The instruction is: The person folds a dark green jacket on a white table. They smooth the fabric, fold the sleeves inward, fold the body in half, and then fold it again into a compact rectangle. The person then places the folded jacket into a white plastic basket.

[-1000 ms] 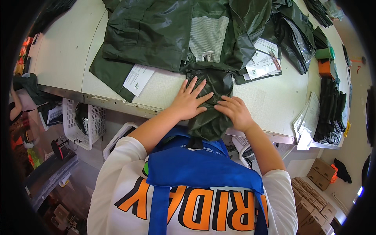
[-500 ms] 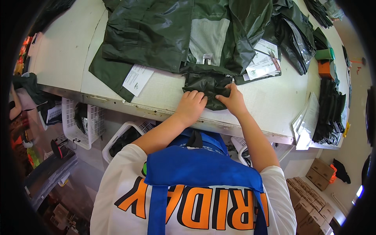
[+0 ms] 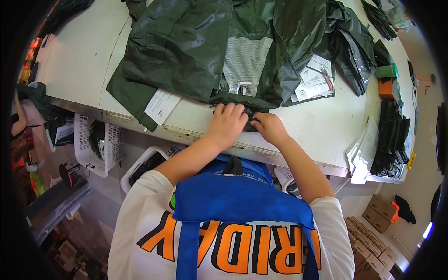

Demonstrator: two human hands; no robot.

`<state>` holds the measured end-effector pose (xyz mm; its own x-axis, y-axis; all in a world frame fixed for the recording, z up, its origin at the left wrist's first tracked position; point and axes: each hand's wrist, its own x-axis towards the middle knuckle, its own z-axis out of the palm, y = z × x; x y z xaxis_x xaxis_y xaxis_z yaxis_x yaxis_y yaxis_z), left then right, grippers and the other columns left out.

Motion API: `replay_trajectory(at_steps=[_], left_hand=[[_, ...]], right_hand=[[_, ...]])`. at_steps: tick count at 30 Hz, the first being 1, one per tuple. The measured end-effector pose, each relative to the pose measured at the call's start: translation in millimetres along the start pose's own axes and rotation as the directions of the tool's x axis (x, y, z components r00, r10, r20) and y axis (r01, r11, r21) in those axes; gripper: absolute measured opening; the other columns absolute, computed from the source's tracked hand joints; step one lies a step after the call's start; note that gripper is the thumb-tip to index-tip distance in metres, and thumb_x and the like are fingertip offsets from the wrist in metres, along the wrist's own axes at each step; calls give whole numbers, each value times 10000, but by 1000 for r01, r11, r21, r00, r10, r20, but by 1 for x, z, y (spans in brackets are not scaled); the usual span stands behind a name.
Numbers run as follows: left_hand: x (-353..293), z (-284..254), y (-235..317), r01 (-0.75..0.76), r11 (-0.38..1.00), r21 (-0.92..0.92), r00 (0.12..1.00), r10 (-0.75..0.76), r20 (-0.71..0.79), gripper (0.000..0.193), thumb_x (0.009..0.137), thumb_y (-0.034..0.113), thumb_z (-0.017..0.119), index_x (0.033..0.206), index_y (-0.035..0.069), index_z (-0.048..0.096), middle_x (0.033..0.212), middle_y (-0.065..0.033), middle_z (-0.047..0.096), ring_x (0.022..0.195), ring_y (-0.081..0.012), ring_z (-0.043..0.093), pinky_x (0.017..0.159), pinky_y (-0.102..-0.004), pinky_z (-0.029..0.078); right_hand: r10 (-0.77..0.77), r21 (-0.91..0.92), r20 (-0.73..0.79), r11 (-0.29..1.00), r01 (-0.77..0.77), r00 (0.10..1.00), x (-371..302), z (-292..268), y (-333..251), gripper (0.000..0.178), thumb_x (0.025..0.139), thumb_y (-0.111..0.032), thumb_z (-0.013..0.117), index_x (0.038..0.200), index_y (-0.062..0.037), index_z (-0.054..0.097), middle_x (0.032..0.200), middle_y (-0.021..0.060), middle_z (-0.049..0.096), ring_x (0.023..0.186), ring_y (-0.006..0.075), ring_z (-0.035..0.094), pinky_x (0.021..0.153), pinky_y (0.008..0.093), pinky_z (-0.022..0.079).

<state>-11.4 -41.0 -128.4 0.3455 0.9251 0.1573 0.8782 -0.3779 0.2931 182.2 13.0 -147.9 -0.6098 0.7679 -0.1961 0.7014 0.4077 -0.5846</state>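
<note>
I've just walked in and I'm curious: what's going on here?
Near the front edge of a pale, flat worktable, a person's bare left hand curls over bunched, glossy, dark green fabric, while the right hand pinches it. Just beyond lies a spread-out, glossy, dark green garment with a white mesh panel. The hands hide much of the fabric, so its folds are unclear.

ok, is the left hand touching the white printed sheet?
Apart. The head view shows a bare stretch of white tabletop between the left hand and the white printed sheet.
</note>
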Motion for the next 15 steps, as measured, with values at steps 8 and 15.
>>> replay_trajectory(at_steps=[8,15], left_hand=[[-5,26,-18,-3,955,-296,998,23,65,311,813,183,637,1094,62,582,878,-108,626,907,-292,595,837,-404,427],[35,21,-33,203,922,-330,969,-141,203,163,906,204,566,941,67,487,659,-136,625,659,-373,620,618,-484,472]], right_hand=[[106,273,-283,962,-26,953,24,-21,4,204,871,-77,586,1052,6,631,933,174,641,838,330,621,732,368,492],[-69,-68,-287,996,52,955,47,-19,4,282,813,-38,638,1091,-7,604,1095,158,596,978,353,580,878,405,480]])
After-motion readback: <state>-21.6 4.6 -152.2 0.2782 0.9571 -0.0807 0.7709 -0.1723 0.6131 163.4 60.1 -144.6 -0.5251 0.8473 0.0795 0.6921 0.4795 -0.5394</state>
